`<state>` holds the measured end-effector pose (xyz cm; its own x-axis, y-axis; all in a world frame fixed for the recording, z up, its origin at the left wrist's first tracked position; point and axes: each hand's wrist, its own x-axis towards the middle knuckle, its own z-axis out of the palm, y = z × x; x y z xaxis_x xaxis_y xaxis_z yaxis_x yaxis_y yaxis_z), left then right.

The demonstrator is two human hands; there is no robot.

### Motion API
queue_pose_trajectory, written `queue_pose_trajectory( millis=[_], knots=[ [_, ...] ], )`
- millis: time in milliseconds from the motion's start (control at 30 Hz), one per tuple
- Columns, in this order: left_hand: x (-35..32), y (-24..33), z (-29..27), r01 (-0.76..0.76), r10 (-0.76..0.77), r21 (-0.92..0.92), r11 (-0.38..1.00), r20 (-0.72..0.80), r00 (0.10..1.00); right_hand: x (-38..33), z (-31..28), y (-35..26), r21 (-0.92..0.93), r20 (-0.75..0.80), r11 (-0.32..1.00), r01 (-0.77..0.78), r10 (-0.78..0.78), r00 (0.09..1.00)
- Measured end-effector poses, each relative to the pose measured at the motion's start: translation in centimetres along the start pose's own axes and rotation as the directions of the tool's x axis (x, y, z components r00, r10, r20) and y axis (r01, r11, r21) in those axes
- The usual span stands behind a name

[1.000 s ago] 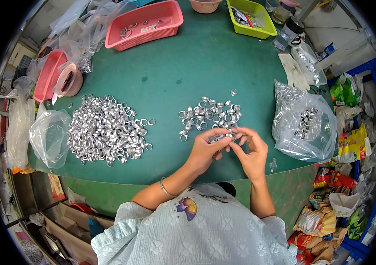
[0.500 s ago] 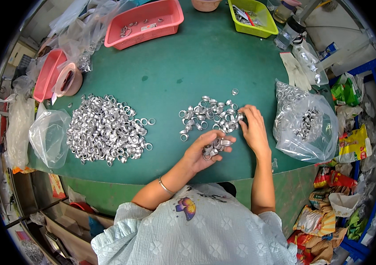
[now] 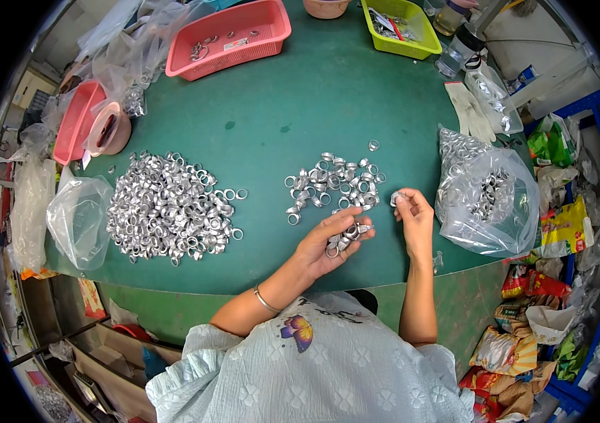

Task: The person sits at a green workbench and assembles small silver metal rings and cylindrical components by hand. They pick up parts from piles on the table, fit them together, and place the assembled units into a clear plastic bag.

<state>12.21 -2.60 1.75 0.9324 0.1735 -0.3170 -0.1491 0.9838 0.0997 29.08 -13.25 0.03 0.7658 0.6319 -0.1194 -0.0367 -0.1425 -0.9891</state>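
Several silver metal rings (image 3: 343,242) lie cupped in my left hand (image 3: 324,244), its fingers curled round them above the table's near edge. My right hand (image 3: 415,214) pinches a silver ring (image 3: 396,198) between thumb and fingers, just right of a small loose pile of rings (image 3: 334,180). A single ring (image 3: 374,145) lies apart beyond that pile. Farther left is a much larger heap of the same kind of rings (image 3: 169,204). The exact shape of the pinched ring is partly hidden by my fingertips.
On the green table (image 3: 243,127), an open clear bag of rings (image 3: 487,190) stands at right beside white gloves (image 3: 470,113). A pink basket (image 3: 233,60) and a yellow-green basket (image 3: 402,48) sit at the back. Pink tubs (image 3: 111,128) and an empty-looking plastic bag (image 3: 80,218) are at left.
My right hand has drawn back from the small pile toward me, now pinching a ring. My left hand, still cupping rings, has shifted slightly.
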Motion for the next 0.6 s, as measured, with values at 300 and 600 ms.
queue_pose_trajectory(
  millis=[300,600],
  knots=[
    [-0.3,-0.7,1.3,-0.097,0.187,0.433,0.896,-0.17,0.968,-3.4,2.0,-1.6,0.589,0.257,0.767,-0.255,0.121,0.959],
    [-0.7,-0.3,1.9,-0.116,0.217,0.596,0.795,-0.1,0.971,-5.4,2.5,-5.3,-0.232,0.239,0.867,0.442,-0.389,0.89]
  ],
)
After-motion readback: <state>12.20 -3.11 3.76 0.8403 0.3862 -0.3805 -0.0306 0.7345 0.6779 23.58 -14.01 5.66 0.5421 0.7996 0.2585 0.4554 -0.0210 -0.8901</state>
